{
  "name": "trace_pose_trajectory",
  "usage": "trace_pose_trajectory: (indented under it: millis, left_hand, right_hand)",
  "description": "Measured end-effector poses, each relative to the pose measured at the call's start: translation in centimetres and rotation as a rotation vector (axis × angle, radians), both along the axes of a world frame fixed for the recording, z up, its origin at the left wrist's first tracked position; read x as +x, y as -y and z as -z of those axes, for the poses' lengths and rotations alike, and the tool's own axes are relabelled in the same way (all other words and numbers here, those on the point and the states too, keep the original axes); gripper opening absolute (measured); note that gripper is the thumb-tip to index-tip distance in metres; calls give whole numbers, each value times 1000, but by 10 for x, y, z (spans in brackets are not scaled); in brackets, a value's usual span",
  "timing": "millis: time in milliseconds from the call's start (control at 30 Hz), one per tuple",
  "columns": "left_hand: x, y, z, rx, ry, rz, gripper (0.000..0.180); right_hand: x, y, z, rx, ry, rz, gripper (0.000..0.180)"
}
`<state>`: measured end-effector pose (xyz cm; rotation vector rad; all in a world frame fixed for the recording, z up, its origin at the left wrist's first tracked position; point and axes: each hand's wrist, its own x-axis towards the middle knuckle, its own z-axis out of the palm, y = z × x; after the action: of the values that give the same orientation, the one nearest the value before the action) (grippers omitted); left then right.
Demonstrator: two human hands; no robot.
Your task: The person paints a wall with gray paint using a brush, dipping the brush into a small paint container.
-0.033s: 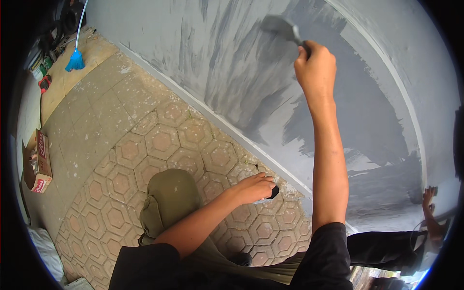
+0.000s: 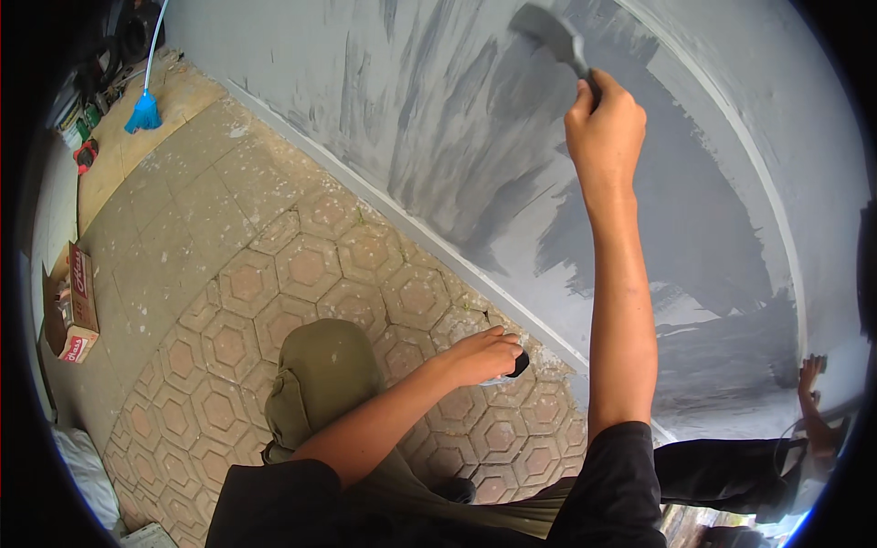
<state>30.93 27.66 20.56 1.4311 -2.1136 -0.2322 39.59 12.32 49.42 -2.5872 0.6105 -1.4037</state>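
Observation:
My right hand (image 2: 607, 132), raised in front of the grey wall (image 2: 676, 155), is closed round the dark handle of a paintbrush (image 2: 548, 35). Grey paint coats the brush's broad head, which points up and left. It lies over streaky darker grey strokes; whether it touches the wall I cannot tell. Low beside the wall's foot, my left hand (image 2: 484, 354) has its fingers curled over a small object (image 2: 519, 364) with a black part and a pale, clear-looking edge beneath. The hand hides most of it, so its kind is unclear.
Paint-spattered hexagonal pavers (image 2: 306, 267) meet a raised ledge (image 2: 438, 239) along the wall. A blue broom (image 2: 143, 111), a red-and-brown carton (image 2: 80, 301) and a white sack (image 2: 87, 470) are at left. Another person's hand (image 2: 810, 370) is against the wall at lower right.
My right hand has shifted slightly right and down, while the paintbrush's head has swung up and right. My left hand has barely moved.

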Motion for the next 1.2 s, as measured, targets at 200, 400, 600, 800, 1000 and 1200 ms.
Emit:
trace_pose_trajectory:
  millis: [200, 400, 600, 800, 1000, 1200]
  left_hand:
    - [-2, 5, 3, 7, -3, 26, 11]
    - [-2, 0, -1, 28, -39, 10, 11]
    - [2, -2, -1, 41, 9, 17, 9]
    - [2, -1, 1, 18, 12, 13, 9]
    - [1, 1, 5, -23, -31, -3, 12]
    - [0, 5, 8, -38, -59, 0, 11]
  right_hand:
    - [0, -14, 51, -139, -336, 144, 14]
    - [-23, -11, 47, -8, -76, 113, 13]
    - [-20, -25, 71, -74, -484, 167, 11]
    - [-13, -23, 81, 57, -418, 166, 12]
    - [-17, -24, 91, 254, -101, 175, 13]
    - [-21, -16, 96, 244, 6, 147, 17]
